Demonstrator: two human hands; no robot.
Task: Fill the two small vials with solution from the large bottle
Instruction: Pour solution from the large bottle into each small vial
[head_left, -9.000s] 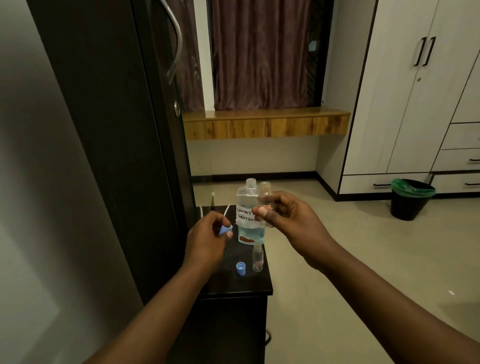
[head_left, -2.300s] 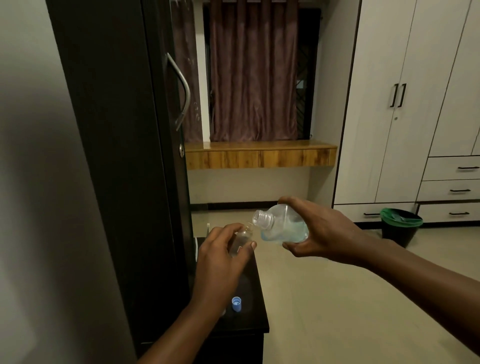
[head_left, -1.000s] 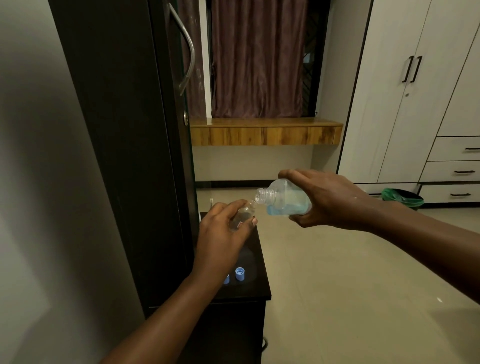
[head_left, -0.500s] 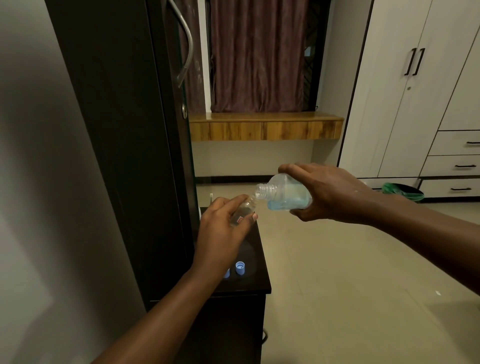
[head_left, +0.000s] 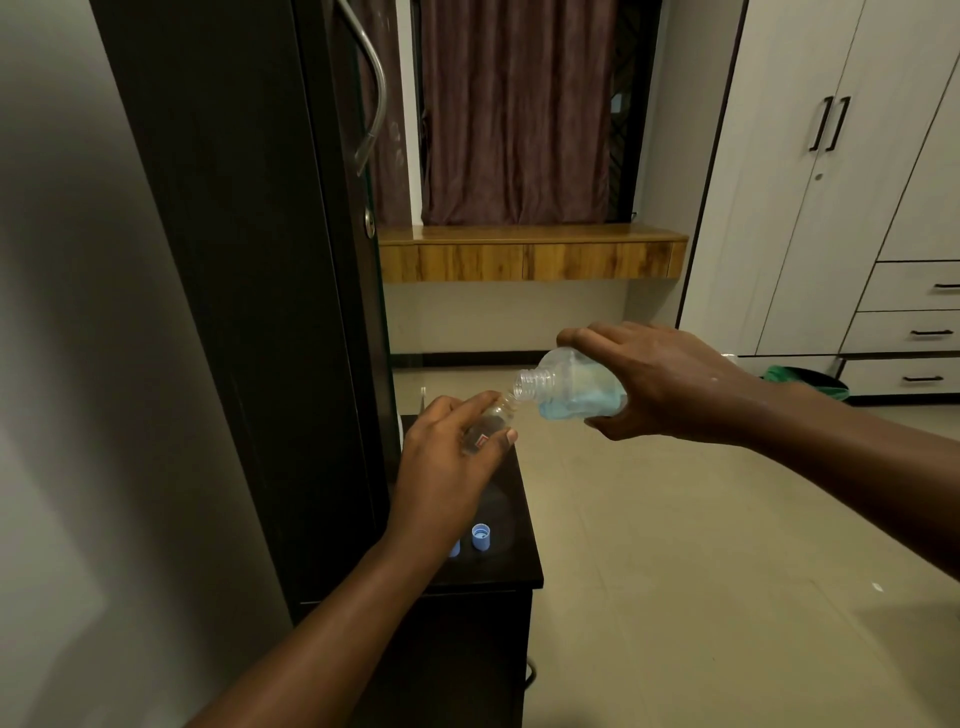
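Large bottle: the clear plastic large bottle (head_left: 574, 387) of pale blue solution is gripped by the right hand (head_left: 660, 384) and tipped almost level, apparently so liquid reaches its open neck.
Vial: a small clear vial (head_left: 491, 423) is clasped in the left hand (head_left: 447, 467), tilted so its mouth meets the bottle's neck.
Surface: the dark cabinet surface (head_left: 511, 569) carries two small blue caps (head_left: 480, 537), set aside below the pour.
Second vial: not seen.
Risk: spillage seems likely, the vial mouth being narrow.

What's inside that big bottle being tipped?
Pale blue liquid pools in the lower side of the large bottle, short of its open neck. The right hand covers the bottle's rear.
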